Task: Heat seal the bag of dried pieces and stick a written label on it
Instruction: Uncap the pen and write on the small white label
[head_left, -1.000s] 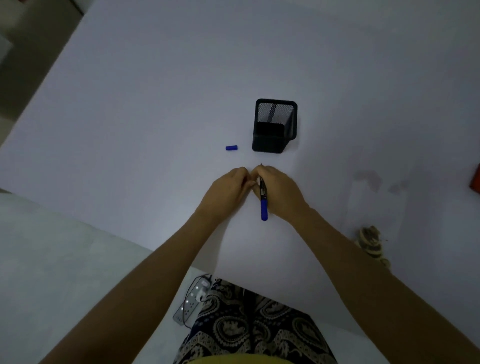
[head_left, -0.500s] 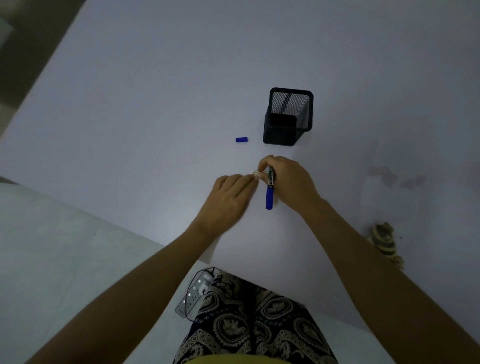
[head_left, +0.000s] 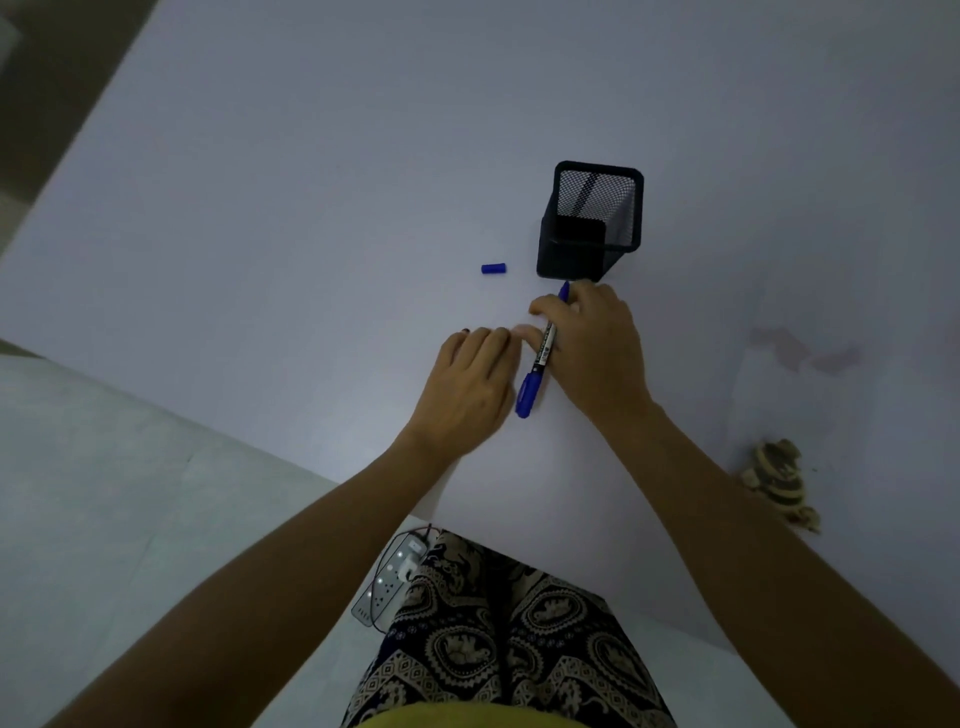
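Hands meet at the near middle of the white table (head_left: 260, 208). Our right hand (head_left: 592, 353) curls its fingers round a blue marker (head_left: 540, 358), barrel lying along the palm side, capped blue end pointing back toward us, other blue tip poking out past the knuckles near the holder. Our left hand (head_left: 467, 384) lies palm down, fingers straight and together, tips pressing on a small pale label (head_left: 524, 332) just beside the right hand; the label is mostly hidden, and we cannot tell whether anything is written on it. Loose blue cap (head_left: 493, 268) sits on the table left of the black mesh pen holder (head_left: 592, 223), apart from it. Bag of dried pieces (head_left: 779, 480) lies well to the right, near the table's near edge, partly behind our right forearm. Power strip (head_left: 389, 582) is on the floor beside our patterned trousers (head_left: 509, 634).
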